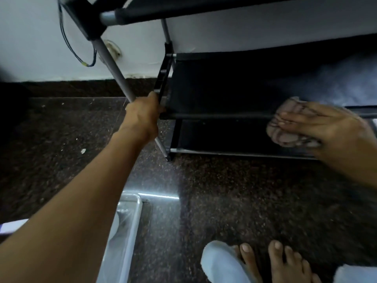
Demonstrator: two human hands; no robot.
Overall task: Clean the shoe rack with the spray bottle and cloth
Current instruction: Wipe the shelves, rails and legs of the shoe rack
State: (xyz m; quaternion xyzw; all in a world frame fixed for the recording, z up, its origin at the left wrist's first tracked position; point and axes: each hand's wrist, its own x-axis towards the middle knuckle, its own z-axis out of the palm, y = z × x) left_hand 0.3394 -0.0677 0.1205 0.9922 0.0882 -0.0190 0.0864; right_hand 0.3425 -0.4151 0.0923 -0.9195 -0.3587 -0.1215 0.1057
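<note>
Bare toes [273, 260] show at the bottom edge on dark speckled floor [224, 201], beside a pale slipper [222, 264]. Shoe rack [214, 88] stands against the white wall [30, 37], black fabric shelves on grey metal poles. Left hand [142, 115] grips the rack's front left pole at the level of the middle shelf, fingers curled round it. Right hand [322, 127] holds a bunched brownish cloth [285, 127] and presses it against the front bar of the same shelf; this hand is motion-blurred. Shiny metal tray [130, 221] lies on the floor under the left forearm. Loose dark cable [67, 39] hangs on the wall, left of the rack.
</note>
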